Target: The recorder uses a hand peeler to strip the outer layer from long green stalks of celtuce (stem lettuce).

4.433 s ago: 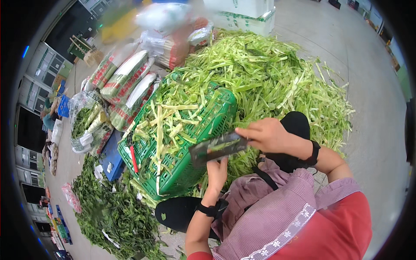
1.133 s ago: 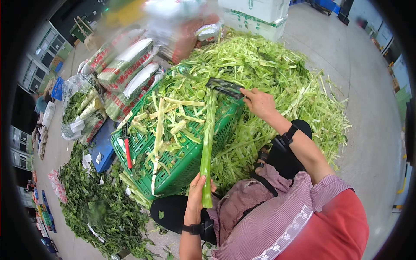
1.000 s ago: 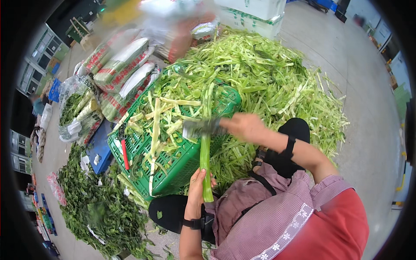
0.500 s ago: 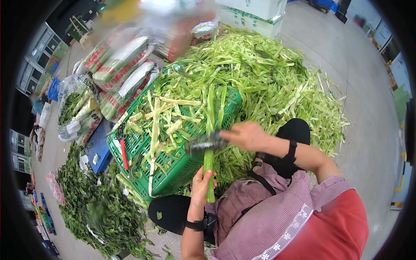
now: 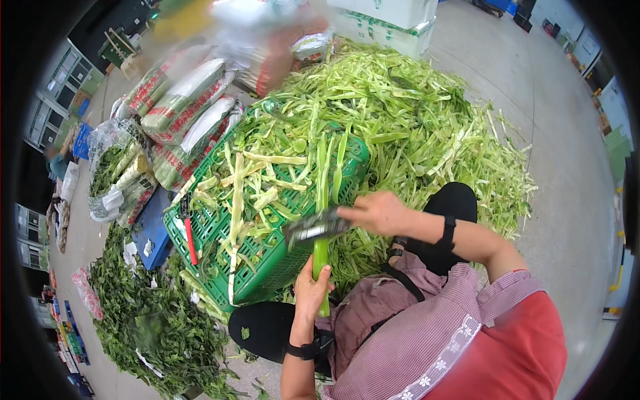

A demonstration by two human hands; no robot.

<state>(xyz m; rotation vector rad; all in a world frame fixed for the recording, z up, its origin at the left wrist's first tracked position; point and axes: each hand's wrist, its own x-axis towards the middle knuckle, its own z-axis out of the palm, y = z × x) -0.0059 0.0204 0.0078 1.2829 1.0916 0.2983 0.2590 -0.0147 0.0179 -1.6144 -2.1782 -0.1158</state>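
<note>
My left hand is closed round the lower part of a long green stalk, which looks like stem lettuce and points away from me over the crate's edge. In my right hand is a dark, wide-bladed peeler, lying across the stalk just beyond the left hand. Motion blur hides the blade's detail. Beneath the far part of the stalk is an upturned green plastic crate, strewn with pale peel strips. A red-handled tool lies on the crate's left side.
A large heap of green peelings spreads behind and right of the crate. Dark leaves are piled at the left. Bagged stalks lie stacked at the far left, and white boxes stand at the back. My knees flank the stalk.
The peeler has tilted in my right hand, showing a lighter face. Both hands and the stalk stay in nearly the same place.
</note>
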